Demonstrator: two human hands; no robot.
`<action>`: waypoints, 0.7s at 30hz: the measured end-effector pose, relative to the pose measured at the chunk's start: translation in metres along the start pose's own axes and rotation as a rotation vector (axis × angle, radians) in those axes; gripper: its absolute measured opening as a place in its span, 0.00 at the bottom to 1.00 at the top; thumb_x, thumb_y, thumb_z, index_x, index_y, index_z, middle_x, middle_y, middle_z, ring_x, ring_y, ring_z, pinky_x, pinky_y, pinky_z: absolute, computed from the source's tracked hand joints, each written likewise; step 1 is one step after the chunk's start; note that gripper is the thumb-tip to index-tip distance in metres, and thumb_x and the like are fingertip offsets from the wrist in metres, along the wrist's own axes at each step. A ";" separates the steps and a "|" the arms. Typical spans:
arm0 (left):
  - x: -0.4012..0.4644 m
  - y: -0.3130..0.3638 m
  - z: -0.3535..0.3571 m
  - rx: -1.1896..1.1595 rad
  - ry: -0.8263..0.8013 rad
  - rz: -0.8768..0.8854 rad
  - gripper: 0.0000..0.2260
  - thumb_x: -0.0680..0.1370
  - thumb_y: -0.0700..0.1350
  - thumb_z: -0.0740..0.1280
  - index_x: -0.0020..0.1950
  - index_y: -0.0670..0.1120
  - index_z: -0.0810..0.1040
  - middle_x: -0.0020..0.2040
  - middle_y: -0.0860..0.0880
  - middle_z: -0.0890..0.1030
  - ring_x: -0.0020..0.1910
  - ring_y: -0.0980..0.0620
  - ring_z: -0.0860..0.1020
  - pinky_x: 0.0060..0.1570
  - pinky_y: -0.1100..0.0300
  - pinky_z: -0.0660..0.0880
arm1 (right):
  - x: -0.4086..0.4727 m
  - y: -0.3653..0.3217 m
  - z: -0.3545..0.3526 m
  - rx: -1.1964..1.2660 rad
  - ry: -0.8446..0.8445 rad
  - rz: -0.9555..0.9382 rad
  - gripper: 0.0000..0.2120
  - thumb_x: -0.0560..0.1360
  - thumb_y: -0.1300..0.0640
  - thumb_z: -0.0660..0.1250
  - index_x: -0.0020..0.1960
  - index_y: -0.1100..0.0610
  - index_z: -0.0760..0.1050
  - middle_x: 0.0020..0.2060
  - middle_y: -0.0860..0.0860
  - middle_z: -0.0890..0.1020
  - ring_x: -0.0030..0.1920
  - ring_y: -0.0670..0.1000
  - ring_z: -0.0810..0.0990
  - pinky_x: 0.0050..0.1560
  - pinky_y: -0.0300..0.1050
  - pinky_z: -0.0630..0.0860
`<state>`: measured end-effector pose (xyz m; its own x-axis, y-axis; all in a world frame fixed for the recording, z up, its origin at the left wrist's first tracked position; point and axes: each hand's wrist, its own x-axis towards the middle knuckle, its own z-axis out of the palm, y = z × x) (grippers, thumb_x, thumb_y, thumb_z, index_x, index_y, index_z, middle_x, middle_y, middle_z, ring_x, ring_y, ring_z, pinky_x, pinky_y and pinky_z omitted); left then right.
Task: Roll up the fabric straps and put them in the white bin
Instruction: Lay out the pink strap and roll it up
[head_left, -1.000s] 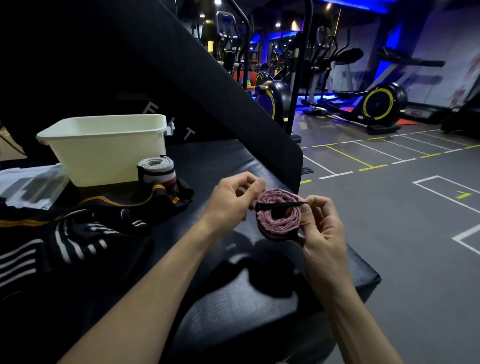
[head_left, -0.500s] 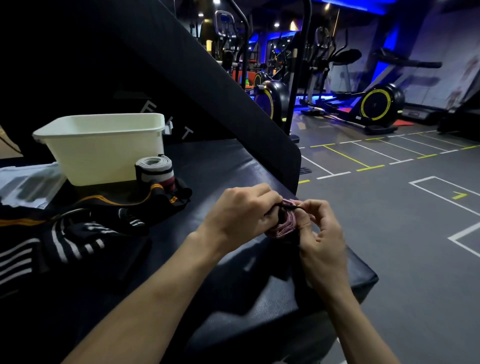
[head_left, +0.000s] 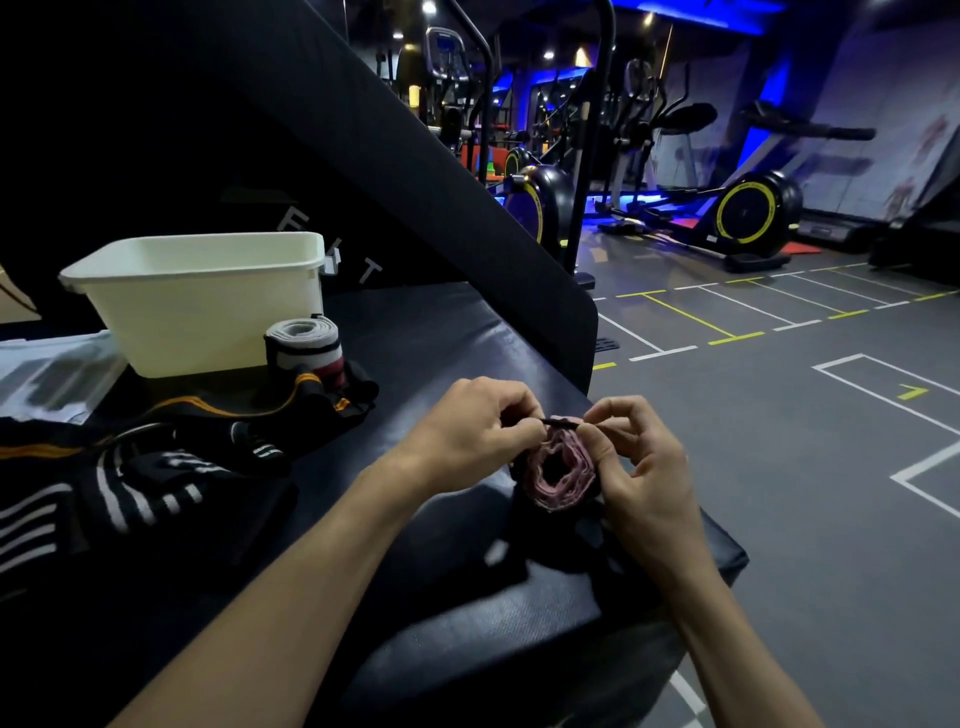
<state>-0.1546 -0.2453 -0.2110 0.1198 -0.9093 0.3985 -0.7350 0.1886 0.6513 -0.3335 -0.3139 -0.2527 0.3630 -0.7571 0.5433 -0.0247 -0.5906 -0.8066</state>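
A: You had the pink roll (head_left: 558, 470) up off the bench (head_left: 457, 332), your left hand (head_left: 467, 434) and right hand (head_left: 641, 475) on either side of it, fingers (head_left: 605, 413) curled tight, pinching a thin black loop (head_left: 562, 424) across its top edge.

B: So that one was wound?

A: Looked wound to me, coil facing you, only the fastening left. A grey roll (head_left: 303, 347) stood finished, well off past your left fingertips, just beside the white bin (head_left: 202, 306), not inside.

B: And the rest?

A: Black straps (head_left: 171, 457) lay loose out beyond your left wrist, not rolled. I couldn't see into the bin. My call: about two rolled, several to go, and binning apparently not begun.
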 end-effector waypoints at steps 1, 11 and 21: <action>-0.001 0.002 0.000 0.017 0.003 0.005 0.05 0.74 0.46 0.69 0.41 0.47 0.81 0.30 0.55 0.80 0.30 0.59 0.77 0.34 0.60 0.76 | 0.001 0.000 -0.001 0.005 -0.018 -0.001 0.07 0.80 0.59 0.70 0.48 0.49 0.76 0.40 0.46 0.85 0.43 0.48 0.86 0.44 0.60 0.81; -0.002 0.007 0.007 0.573 0.179 0.433 0.11 0.77 0.48 0.60 0.49 0.49 0.82 0.43 0.53 0.81 0.40 0.48 0.79 0.31 0.50 0.78 | 0.003 0.009 -0.005 -0.116 -0.017 -0.077 0.05 0.79 0.54 0.70 0.49 0.44 0.79 0.47 0.49 0.85 0.49 0.44 0.85 0.49 0.51 0.82; -0.001 0.008 0.005 0.514 0.064 0.336 0.18 0.81 0.57 0.53 0.51 0.49 0.79 0.47 0.52 0.80 0.43 0.45 0.80 0.39 0.46 0.78 | 0.001 0.006 -0.006 -0.194 -0.028 -0.034 0.08 0.81 0.53 0.67 0.46 0.40 0.76 0.45 0.46 0.83 0.48 0.44 0.81 0.48 0.43 0.78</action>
<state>-0.1640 -0.2447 -0.2095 -0.1460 -0.8038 0.5766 -0.9652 0.2435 0.0950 -0.3388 -0.3203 -0.2554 0.3920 -0.7296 0.5603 -0.1898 -0.6601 -0.7268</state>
